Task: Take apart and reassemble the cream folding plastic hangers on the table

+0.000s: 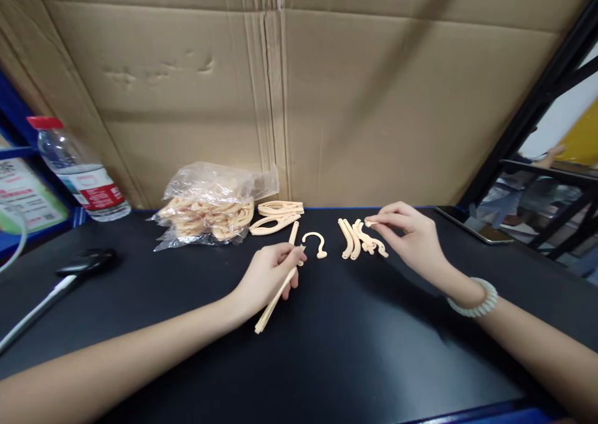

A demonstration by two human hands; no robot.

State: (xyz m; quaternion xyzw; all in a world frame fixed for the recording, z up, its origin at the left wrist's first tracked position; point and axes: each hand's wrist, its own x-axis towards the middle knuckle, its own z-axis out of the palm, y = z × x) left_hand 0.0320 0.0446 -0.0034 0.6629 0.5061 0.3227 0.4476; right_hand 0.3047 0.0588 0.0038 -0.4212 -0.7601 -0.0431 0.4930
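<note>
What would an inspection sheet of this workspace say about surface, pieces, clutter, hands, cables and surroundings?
Surface: smooth black tabletop, glossy toward the front right.
Job's things: cream hook-shaped piece; curved cream bars; clear plastic bag containing cream pieces.
Clutter: clear plastic bottle with red cap, back left.
Hands: left hand holds long slender cream material; right hand pinches a small cream piece.
Cables: white cable meeting a small black device.
Surroundings: brown cardboard panel behind; black frame right.

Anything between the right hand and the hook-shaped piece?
Yes: two long beige pieces lie on the black table, between the right hand and the hook-shaped piece. Low-lying, so probably passable from above.
</note>
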